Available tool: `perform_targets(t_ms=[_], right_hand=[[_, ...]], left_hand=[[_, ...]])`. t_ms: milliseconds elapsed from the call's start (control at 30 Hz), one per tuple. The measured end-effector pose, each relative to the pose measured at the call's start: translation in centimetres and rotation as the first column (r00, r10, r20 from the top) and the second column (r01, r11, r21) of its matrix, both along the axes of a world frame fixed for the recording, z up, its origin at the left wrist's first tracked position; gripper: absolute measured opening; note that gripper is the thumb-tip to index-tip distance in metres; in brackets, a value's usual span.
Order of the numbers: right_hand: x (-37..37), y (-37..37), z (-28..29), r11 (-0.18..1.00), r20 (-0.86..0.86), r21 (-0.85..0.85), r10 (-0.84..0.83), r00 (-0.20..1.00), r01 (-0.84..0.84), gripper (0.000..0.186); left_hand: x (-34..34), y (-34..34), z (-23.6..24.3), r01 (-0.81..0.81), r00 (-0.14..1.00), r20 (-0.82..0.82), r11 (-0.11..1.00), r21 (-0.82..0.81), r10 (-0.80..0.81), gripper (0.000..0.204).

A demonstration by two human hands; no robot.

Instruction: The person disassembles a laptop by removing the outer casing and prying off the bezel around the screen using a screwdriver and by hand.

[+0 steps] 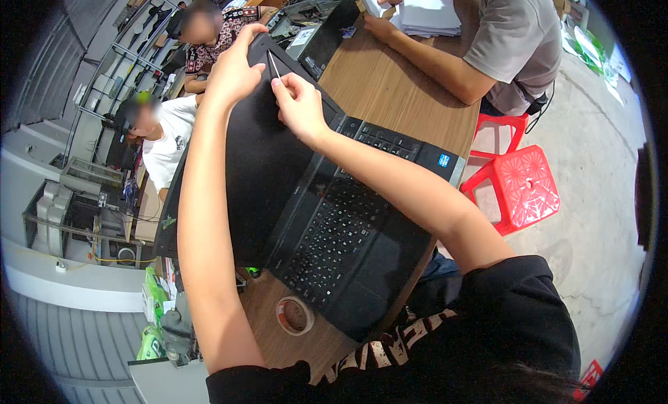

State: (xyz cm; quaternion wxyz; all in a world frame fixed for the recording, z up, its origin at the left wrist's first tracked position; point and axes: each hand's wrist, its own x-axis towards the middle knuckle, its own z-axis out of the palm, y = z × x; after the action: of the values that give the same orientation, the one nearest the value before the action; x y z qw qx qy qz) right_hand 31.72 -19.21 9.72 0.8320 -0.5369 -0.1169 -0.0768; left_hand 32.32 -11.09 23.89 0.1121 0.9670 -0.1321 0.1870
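Pinching a thin stick [273, 65] w/ thumb + finger, R hand [300, 108] has the stick's tip at the frame of the screen [257, 167]. L hand [236, 69] is half curled, holding the screen's edge, some fingers hid. Black laptop [334, 230] sits open on wood table [403, 67] w/ tape roll [281, 316] nearby.

Laptop [372, 268] sits on tabletop [390, 74], tape roll [281, 316] just left of its base, paper stack [431, 17] beyond it at far side, stool [534, 199] on floor [591, 223] to the right.
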Motion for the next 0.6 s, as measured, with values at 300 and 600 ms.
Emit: perform_targets(t_ms=[300, 600], right_hand=[[1.7, -7.1, 3.5, 0.966, 0.239, -0.167, -0.156, 0.959, 0.199, 0.022], [6.1, -5.2, 5.7, 0.984, 0.244, -0.18, 0.039, 0.969, 0.006, 0.041]], left_hand=[[-0.2, -0.2, 1.1, 0.092, 0.973, -0.182, 0.958, -0.272, -0.145, 0.057], [-0.5, -0.1, 2.3, -0.018, 0.95, -0.293, 0.916, -0.4, -0.109, 0.066]])
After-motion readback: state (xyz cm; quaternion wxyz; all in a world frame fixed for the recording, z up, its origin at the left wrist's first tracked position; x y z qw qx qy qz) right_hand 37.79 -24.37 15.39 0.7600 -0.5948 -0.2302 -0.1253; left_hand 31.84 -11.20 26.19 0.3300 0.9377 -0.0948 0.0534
